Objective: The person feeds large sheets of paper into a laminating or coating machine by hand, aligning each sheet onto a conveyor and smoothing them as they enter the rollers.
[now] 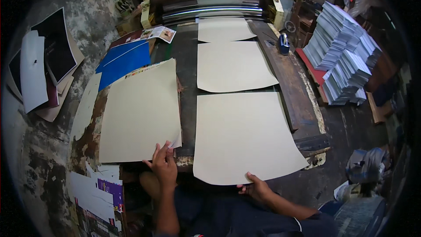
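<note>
My left hand rests with fingers spread on the near corner of a stack of beige sheets lying on the left of the dark worktable. My right hand pinches the near edge of a single beige sheet lying in front of me on the table's belt. Two more beige sheets lie in a row farther along, toward a roller machine, where another sheet hangs over the roller.
Blue sheets and a printed leaflet lie behind the left stack. Tall stacks of printed paper stand on the right. Dark and white boards lean at far left. Loose papers lie at lower left.
</note>
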